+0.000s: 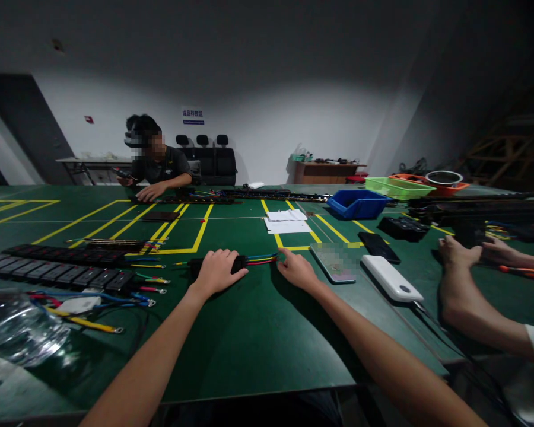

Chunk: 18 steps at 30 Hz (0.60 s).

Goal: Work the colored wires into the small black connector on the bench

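Note:
A black module [239,264] lies on the green table in front of me, mostly covered by my left hand [219,271], whose fingers wrap over its top. Blue, yellow and red wires [261,259] run from its right side toward my right hand [296,268]. The fingertips of my right hand close on the far ends of these wires. A short yellow-green wire [182,263] sticks out at the module's left. Just right of my right hand lies a phone [332,264].
Black modules with lugged wires [57,273] and a clear plastic bottle [22,332] lie left. On the right are a white power bank [391,279], black phone [379,247], blue bin [358,203] and another person's hands [460,256]. A person [158,160] sits across the table [249,356].

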Tool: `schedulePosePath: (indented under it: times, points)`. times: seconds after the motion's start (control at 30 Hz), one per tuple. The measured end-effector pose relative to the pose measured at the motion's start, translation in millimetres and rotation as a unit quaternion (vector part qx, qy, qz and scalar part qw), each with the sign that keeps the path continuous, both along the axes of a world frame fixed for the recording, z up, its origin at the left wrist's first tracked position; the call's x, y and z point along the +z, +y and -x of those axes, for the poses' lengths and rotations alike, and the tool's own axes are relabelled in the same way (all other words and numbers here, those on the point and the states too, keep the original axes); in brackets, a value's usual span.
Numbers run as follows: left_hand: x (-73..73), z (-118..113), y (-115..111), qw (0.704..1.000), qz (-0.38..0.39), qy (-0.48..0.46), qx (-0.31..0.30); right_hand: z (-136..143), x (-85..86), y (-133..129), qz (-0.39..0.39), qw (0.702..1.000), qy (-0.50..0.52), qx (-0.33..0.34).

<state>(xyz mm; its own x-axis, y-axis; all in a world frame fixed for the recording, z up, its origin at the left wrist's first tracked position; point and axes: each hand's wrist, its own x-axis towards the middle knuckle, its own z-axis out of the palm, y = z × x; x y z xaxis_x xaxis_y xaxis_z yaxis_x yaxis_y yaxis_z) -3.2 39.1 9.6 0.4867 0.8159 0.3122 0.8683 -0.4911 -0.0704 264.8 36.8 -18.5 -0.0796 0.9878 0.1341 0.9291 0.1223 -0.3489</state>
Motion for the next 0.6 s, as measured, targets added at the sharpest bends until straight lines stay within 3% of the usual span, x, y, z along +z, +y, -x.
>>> schedulePosePath:
  times: [0.13, 0.27, 0.43, 0.6]
  points:
    - [-0.6, 0, 1, 1.0, 0.0, -0.002, -0.001, 2, 0.1, -1, 0.005, 0.999, -0.016, -0.038]
    - [-1.2, 1, 3, 1.0, 0.001, -0.001, -0.001, -2, -3.1, 5, 0.018, 0.999, 0.021, -0.018]
    - [-1.7, 1, 3, 1.0, -0.008, 0.003, 0.003, -6, -8.2, 9, 0.002, 0.987, 0.157, 0.036]
    - [-2.1, 1, 3, 1.0, -0.005, 0.005, 0.004, -6, -1.9, 6, 0.017, 0.946, 0.311, 0.092]
